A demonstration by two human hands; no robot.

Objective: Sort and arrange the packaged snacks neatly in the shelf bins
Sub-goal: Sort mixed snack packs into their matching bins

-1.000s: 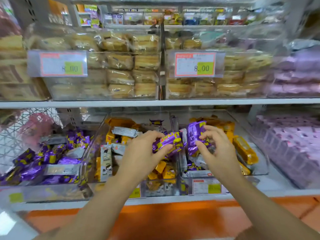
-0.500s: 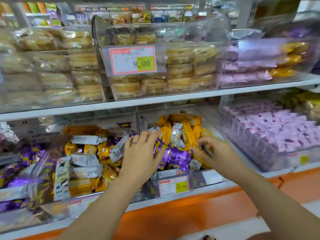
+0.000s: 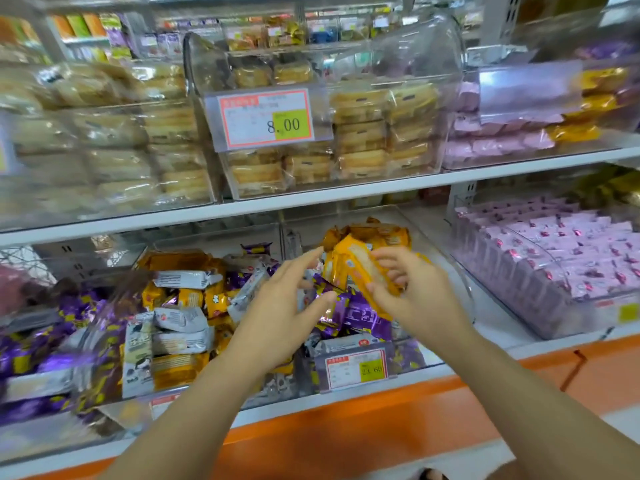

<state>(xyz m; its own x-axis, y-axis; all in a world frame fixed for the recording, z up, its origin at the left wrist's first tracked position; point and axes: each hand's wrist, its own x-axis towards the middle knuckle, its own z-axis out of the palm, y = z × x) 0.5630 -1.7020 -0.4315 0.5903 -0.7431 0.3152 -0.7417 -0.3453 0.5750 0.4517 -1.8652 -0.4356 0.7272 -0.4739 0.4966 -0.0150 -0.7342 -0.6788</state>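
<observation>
My right hand [image 3: 412, 292] grips a long yellow snack pack [image 3: 365, 270] and holds it tilted above the middle clear bin [image 3: 446, 265] on the lower shelf. In that bin lie purple snack packs [image 3: 360, 315] at the front and more yellow packs [image 3: 367, 233] at the back. My left hand [image 3: 287, 306] hovers with straight fingers just left of the yellow pack, holding nothing. The bin to the left [image 3: 104, 341] holds mixed grey packs [image 3: 180, 320], yellow packs and purple ones.
A price tag [image 3: 356, 367] hangs on the middle bin's front. A bin of pink packs [image 3: 561, 258] stands at the right. The upper shelf [image 3: 311, 199] carries clear bins of pale cakes behind a price label [image 3: 266, 117]. An orange ledge [image 3: 381, 420] runs below.
My right hand has lifted a yellow pack out of the middle bin. My left hand has let go of the purple packs and spread open. The view has shifted right.
</observation>
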